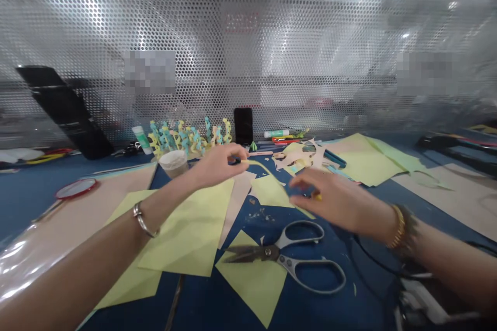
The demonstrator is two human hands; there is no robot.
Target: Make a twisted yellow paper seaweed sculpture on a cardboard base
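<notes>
Closest to me on the feed, the steel scissors (281,257) lie with grey handles on a yellow paper square (254,289) on the blue mat (34,186), and neither hand is touching them. A larger yellow sheet (182,235) lies under my left forearm, which wears a silver bangle (142,220).

Above these, my left hand (217,167) pinches one end of a thin yellow paper strip (267,171) between thumb and fingers. My right hand (334,201), with a gold bracelet (398,226) at the wrist, is curled with its fingertips at the strip's other end. Motion blur there means I cannot tell whether it is truly gripping. The strip arcs between them, clear of the mat, so the work in hand is at that strip.

Farther off sit a cut paper scrap (301,158) and a paper cup (173,163). Beyond them, a row of curled paper strips (190,137) stands beside a glue stick (142,139) and an upright phone (243,125), against a perforated metal panel (248,51).
</notes>
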